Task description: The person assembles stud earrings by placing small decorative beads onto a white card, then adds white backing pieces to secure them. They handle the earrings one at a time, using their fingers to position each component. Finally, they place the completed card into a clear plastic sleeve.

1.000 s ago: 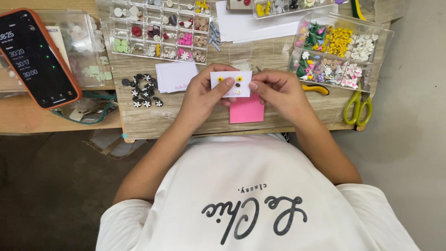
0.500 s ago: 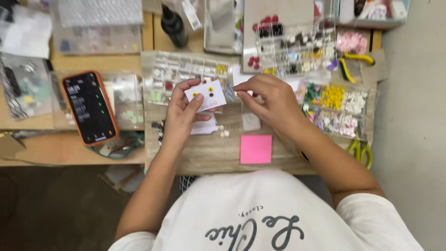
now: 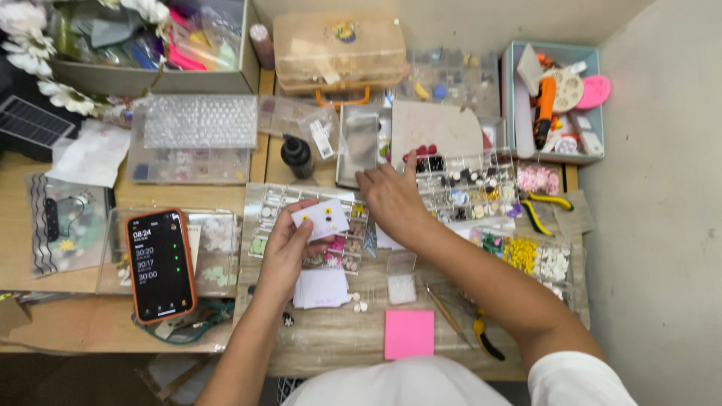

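- Phone (image 3: 161,265) in an orange case lies face up at the left of the wooden table (image 3: 68,278), its screen lit, resting on clear plastic packets.
- Left hand (image 3: 288,252) holds a small white card (image 3: 321,219) with two little yellow studs on it, thumb and fingers pinched on the card's lower left edge; the card is tilted above a clear bead box (image 3: 308,225).
- Below that hand lies a stack of white cards (image 3: 322,288), with a few pale beads just beside it.
- Pink sticky pad (image 3: 409,334) sits near the table's front edge.
- Right hand (image 3: 391,199) reaches forward, fingers loosely spread and holding nothing that shows, its fingertips at the edge of a second clear box of beads (image 3: 466,186).
- Yellow-handled pliers (image 3: 538,210) lie just right of that box.
- Blue tray (image 3: 556,98) of tools stands at the far right.
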